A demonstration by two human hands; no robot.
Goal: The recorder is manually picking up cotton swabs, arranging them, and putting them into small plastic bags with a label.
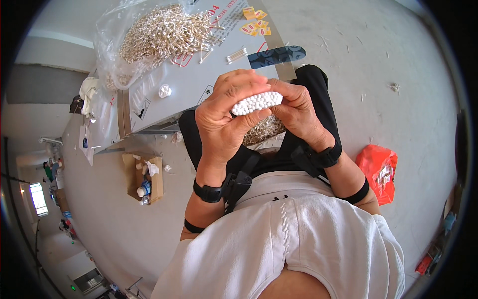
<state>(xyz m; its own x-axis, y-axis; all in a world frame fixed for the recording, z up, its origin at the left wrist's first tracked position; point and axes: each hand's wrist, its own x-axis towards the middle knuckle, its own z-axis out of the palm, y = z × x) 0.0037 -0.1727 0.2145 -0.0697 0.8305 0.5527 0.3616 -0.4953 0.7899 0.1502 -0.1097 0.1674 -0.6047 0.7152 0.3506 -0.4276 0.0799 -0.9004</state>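
A tight bundle of cotton swabs (257, 103) is held up between my two hands, its white tips facing me. My left hand (224, 109) wraps round the bundle, fingers over the top and thumb below. From the other side my right hand (296, 107) grips the bundle's right end. Beneath the hands, between my knees, a container of loose cotton swabs (264, 130) shows in part. On the table ahead lies a large heap of cotton swabs (167, 35) in a clear plastic bag (110, 42). A few separate swabs (236, 55) rest nearer to me.
Small yellow packets (256, 25) lie at the back right of the table (184, 82). A dark patterned strip (279, 56) juts over its edge. A small white round tub (165, 90) stands front left. On the floor are a cardboard box (142, 177) and a red plastic bag (379, 169).
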